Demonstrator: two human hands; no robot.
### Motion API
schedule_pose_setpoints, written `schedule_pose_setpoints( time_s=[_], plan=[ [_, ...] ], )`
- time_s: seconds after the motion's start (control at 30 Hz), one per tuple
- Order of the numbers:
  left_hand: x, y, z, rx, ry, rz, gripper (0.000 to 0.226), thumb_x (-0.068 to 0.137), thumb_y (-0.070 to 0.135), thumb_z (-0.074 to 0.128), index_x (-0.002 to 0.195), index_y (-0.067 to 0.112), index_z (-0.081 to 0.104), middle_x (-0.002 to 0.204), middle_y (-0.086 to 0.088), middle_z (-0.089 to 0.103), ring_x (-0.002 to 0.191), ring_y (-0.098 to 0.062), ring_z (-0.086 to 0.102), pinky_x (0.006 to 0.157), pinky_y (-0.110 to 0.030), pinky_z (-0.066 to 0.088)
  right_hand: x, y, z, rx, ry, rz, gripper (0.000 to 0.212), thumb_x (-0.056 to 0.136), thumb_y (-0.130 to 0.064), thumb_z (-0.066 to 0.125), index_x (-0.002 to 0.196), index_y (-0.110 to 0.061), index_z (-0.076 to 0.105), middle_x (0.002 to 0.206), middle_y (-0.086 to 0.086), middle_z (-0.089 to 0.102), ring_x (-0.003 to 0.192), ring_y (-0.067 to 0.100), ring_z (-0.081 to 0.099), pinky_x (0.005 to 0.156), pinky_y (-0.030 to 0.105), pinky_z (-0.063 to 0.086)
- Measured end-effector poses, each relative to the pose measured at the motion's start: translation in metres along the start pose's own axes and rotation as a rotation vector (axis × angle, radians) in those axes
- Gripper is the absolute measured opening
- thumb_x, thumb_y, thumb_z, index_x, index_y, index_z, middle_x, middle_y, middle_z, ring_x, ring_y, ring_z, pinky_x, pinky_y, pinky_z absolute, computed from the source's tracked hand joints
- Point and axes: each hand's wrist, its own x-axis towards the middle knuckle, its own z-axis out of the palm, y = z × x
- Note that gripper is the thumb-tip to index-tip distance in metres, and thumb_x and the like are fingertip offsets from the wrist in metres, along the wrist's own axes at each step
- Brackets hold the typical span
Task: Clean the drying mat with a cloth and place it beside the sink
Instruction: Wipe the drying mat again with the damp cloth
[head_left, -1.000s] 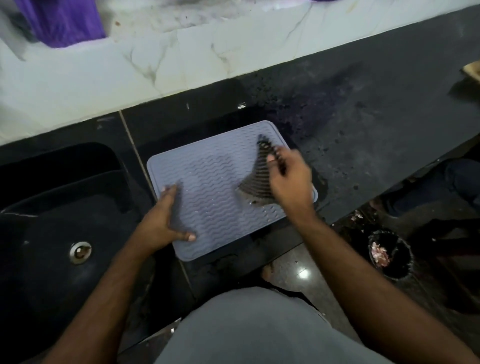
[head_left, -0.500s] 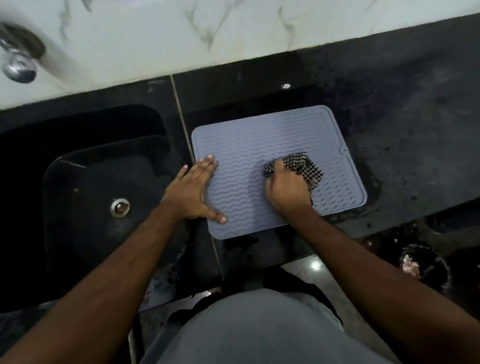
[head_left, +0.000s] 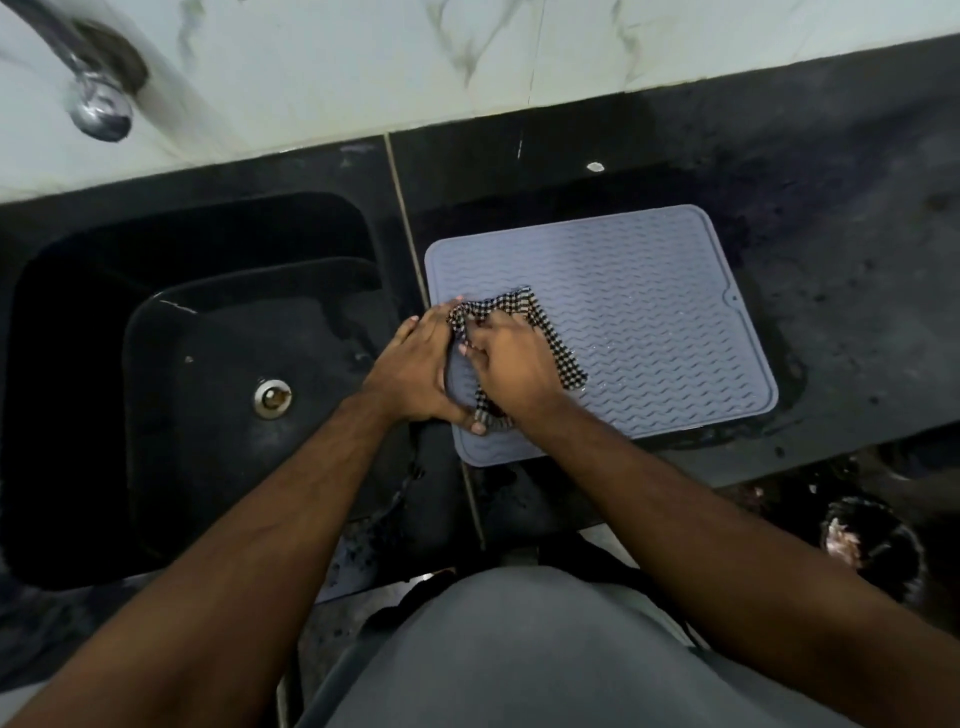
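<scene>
A grey ribbed drying mat (head_left: 649, 322) lies flat on the black counter just right of the sink (head_left: 208, 384). A black-and-white checked cloth (head_left: 550, 338) is bunched over the mat's left part. My right hand (head_left: 511, 366) grips the cloth from above, fingers curled into it. My left hand (head_left: 415, 364) meets it at the mat's left edge and holds the cloth's other end, its thumb pressing a strip of cloth near the mat's front edge. Part of the cloth is hidden under both hands.
A chrome tap (head_left: 93, 98) juts over the sink at the top left, in front of the white marble backsplash (head_left: 467, 62). The dark wet counter (head_left: 831, 260) stretches right of the mat. A small bin (head_left: 872, 551) stands on the floor at the lower right.
My left hand left its flat hold on the mat's left edge and came onto the cloth. My right hand slid left with the cloth. The camera view shifted left.
</scene>
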Motion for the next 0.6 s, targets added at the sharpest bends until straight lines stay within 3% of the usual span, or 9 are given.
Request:
schedule_pose_setpoints(
  time_s=[0.1, 0.2, 0.3, 0.37, 0.47, 0.53, 0.6],
  plan=[
    [-0.001, -0.003, 0.002, -0.077, 0.034, 0.001, 0.162, 0.033, 0.099, 0.067, 0.162, 0.024, 0.004, 0.169, 0.011, 0.011, 0.154, -0.002, 0.008, 0.127, -0.045, 0.008, -0.007, 0.001, 0.01, -0.075, -0.099, -0.075, 0.038, 0.098, -0.038, 0.05, 0.133, -0.026, 0.058, 0.124, 0.005, 0.052, 0.118, 0.026, 0.048, 0.095, 0.044, 0.037],
    [-0.001, -0.008, -0.001, -0.121, 0.007, 0.032, 0.163, 0.035, 0.096, 0.072, 0.161, 0.027, -0.003, 0.17, 0.011, 0.006, 0.152, 0.004, 0.002, 0.126, -0.041, 0.002, -0.021, 0.013, 0.003, -0.145, -0.296, -0.301, 0.046, 0.095, -0.041, 0.054, 0.141, -0.034, 0.052, 0.125, 0.005, 0.048, 0.119, 0.026, 0.046, 0.095, 0.046, 0.037],
    [0.0, -0.014, -0.005, -0.1, -0.053, 0.084, 0.164, 0.037, 0.095, 0.072, 0.162, 0.026, -0.008, 0.171, 0.007, 0.001, 0.153, -0.001, -0.001, 0.126, -0.04, 0.001, -0.023, 0.027, -0.021, -0.267, -0.43, -0.482, 0.037, 0.1, -0.038, 0.047, 0.136, -0.044, 0.056, 0.119, 0.001, 0.05, 0.114, 0.023, 0.048, 0.09, 0.041, 0.039],
    [0.001, -0.015, -0.005, -0.08, -0.077, 0.092, 0.162, 0.039, 0.093, 0.073, 0.162, 0.027, -0.01, 0.171, 0.005, 0.001, 0.156, -0.008, 0.0, 0.127, -0.045, 0.003, -0.02, 0.031, -0.035, -0.273, -0.476, -0.527, 0.034, 0.099, -0.033, 0.052, 0.129, -0.045, 0.062, 0.108, -0.002, 0.053, 0.107, 0.02, 0.052, 0.085, 0.038, 0.041],
    [0.002, -0.016, -0.005, -0.059, -0.098, 0.089, 0.16, 0.042, 0.094, 0.072, 0.161, 0.028, -0.013, 0.172, 0.006, -0.003, 0.157, -0.013, -0.002, 0.127, -0.048, 0.002, -0.015, 0.03, -0.039, 0.038, -0.25, -0.317, 0.034, 0.097, -0.024, 0.056, 0.129, -0.032, 0.064, 0.098, 0.001, 0.056, 0.098, 0.02, 0.053, 0.082, 0.037, 0.045],
    [0.001, -0.017, -0.006, -0.058, -0.106, 0.084, 0.162, 0.041, 0.095, 0.071, 0.161, 0.027, -0.013, 0.172, 0.006, -0.004, 0.157, -0.013, -0.004, 0.127, -0.048, 0.002, -0.017, 0.02, -0.026, 0.161, -0.08, -0.119, 0.042, 0.097, -0.023, 0.055, 0.139, -0.022, 0.057, 0.107, 0.01, 0.06, 0.104, 0.028, 0.054, 0.089, 0.04, 0.044],
    [0.002, -0.017, -0.006, -0.055, -0.123, 0.083, 0.163, 0.039, 0.097, 0.07, 0.16, 0.028, -0.015, 0.171, 0.007, -0.005, 0.157, -0.012, -0.006, 0.127, -0.047, 0.0, -0.027, 0.003, -0.004, 0.132, -0.118, -0.016, 0.049, 0.097, -0.028, 0.053, 0.145, -0.019, 0.05, 0.12, 0.012, 0.06, 0.113, 0.031, 0.054, 0.098, 0.044, 0.04]
  ],
)
